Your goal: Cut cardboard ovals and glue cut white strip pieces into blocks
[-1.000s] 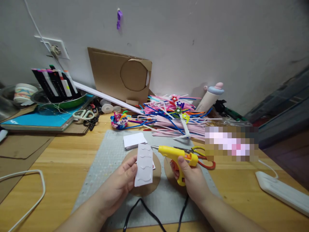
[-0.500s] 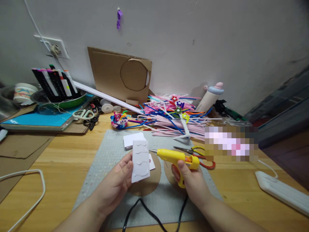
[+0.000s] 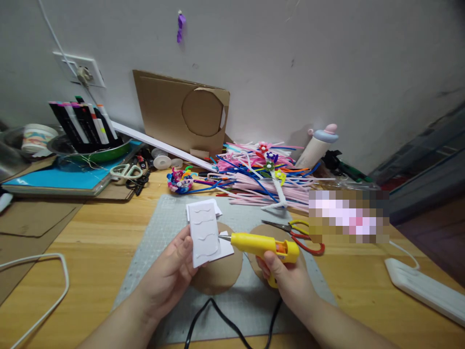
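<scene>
A white rectangular card (image 3: 204, 228) with several wavy lines of glue is pinched in my left hand (image 3: 173, 264), its face turned toward me. My right hand (image 3: 286, 274) grips a yellow hot glue gun (image 3: 254, 242) by its handle; the metal nozzle is at the card's right edge. Whether the nozzle touches the card, I cannot tell. Beneath my hands lie two cardboard discs (image 3: 221, 278) on a grey cutting mat (image 3: 174, 334). More white pieces (image 3: 224, 249) show behind the held card, partly hidden by it.
Red-and-yellow-handled scissors (image 3: 305, 237) lie right of the glue gun. Behind the mat spreads a pile of pipe cleaners (image 3: 250, 186). A black cord (image 3: 232, 322) loops across the mat's front. A white power strip (image 3: 421, 281) is at the right, markers (image 3: 85, 126) at the left.
The card has moved left and slightly toward me, uncovering more of the white piece behind it. The glue gun has shifted a little left and down, its nozzle lower along the card's edge.
</scene>
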`<state>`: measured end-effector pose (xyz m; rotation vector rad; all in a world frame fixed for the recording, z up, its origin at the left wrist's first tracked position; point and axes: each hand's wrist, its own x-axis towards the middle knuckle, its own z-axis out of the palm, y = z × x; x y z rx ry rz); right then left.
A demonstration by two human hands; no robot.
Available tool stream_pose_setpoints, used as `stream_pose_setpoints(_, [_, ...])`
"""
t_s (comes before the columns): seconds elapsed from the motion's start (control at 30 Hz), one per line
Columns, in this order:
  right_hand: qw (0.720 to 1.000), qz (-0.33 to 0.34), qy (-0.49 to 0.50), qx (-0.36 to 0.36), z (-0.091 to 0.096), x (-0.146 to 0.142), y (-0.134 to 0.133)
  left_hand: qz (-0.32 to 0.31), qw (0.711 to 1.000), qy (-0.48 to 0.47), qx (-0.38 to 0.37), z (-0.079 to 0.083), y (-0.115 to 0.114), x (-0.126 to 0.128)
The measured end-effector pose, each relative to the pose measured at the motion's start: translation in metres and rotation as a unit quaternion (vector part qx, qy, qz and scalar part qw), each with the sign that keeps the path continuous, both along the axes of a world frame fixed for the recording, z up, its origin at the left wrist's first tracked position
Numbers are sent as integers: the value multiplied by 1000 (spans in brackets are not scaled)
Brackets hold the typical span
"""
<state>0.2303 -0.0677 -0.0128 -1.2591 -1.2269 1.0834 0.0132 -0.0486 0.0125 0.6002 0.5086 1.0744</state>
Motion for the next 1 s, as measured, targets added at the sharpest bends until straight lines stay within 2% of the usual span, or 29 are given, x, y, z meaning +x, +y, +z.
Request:
stream_pose_setpoints(0.3, [999,-10,-9,-32,-8,0,-4,21,1000,1,-15,-2,0,-3])
stream_pose_setpoints(0.47, [998,31,-39,-36,-2,5,-3,65,996,30,-47,-2,4,-4])
stream_pose_setpoints(0.57, [998,22,-40,-53,1,9,-1,88,992,65,-62,-3,4,-2])
stream_pose_setpoints(0.67, [997,3,11,-76,0,9,0,45,996,74,-37,-4,2,2])
stream_pose_setpoints(0.8, [994,20,95,-52,-3,4,2,-27,995,96,-20,-9,-3,9])
stream_pose_setpoints(0.9, [993,17,109,-37,-1,1,2,-67,992,107,-30,-16,-5,12])
stream_pose_setpoints(1.0, [994,9,106,-29,1,-1,-1,-79,990,110,-36,-24,-4,11])
